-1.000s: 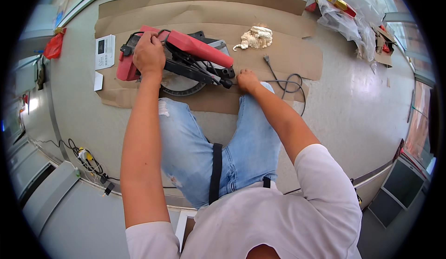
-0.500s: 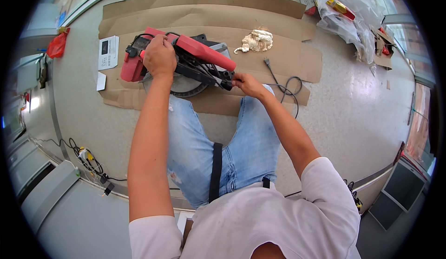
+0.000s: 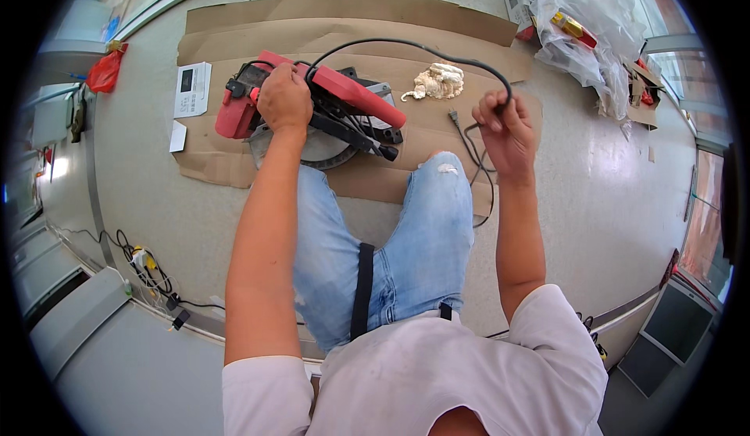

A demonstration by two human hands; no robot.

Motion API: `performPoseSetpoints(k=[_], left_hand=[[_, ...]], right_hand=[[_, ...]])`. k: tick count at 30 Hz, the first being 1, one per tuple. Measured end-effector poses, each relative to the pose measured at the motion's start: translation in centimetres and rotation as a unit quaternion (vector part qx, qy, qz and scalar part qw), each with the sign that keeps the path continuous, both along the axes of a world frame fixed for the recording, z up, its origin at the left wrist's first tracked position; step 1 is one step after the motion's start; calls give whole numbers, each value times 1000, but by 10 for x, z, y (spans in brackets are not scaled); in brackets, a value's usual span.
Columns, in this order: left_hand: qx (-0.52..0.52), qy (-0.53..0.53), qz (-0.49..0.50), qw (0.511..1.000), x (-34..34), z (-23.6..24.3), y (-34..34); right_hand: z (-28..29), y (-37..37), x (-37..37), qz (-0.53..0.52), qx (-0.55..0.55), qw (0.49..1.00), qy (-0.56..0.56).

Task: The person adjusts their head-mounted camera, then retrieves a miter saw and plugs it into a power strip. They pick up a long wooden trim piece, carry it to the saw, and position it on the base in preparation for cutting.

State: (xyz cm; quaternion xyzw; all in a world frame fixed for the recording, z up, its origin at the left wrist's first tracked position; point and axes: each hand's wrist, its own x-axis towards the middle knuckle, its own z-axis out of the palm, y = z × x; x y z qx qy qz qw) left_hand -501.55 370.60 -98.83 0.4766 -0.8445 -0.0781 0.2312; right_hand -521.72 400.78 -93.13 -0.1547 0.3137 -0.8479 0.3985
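Note:
A red miter saw (image 3: 355, 96) with a round blade lies on flattened cardboard (image 3: 312, 30) in front of my knees. My left hand (image 3: 285, 100) is closed on the saw's upper part, near its red motor end; the exact spot it grips is covered by the fingers. Raised to the right of the saw, my right hand (image 3: 508, 133) pinches the black power cord (image 3: 406, 43). The cord arches from the saw up to my fingers. Below that hand its loose length hangs in bends, with the plug (image 3: 453, 116) lying on the cardboard.
A crumpled cream rag (image 3: 436, 81) lies beyond the plug. Left of the saw is a white printed sheet or flat box (image 3: 192, 90). Clear plastic bags (image 3: 570, 53) are heaped at far right. A red bag (image 3: 105, 71) hangs at far left, above tangled cables (image 3: 148, 268).
My right hand has left the saw's near right end and moved right and up, drawing a length of cord out into an arch. My left hand stays on the saw.

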Motion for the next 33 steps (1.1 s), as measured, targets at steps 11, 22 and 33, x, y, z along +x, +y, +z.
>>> performPoseSetpoints(k=[11, 22, 33], left_hand=[[2, -4, 6, 1000, -2, 1, 1], [25, 11, 17, 999, -1, 6, -15], [35, 1, 13, 999, 1, 9, -15]], right_hand=[[39, 242, -23, 109, 127, 985, 53], [-104, 173, 9, -86, 608, 662, 430], [-273, -40, 58, 313, 595, 484, 560]])
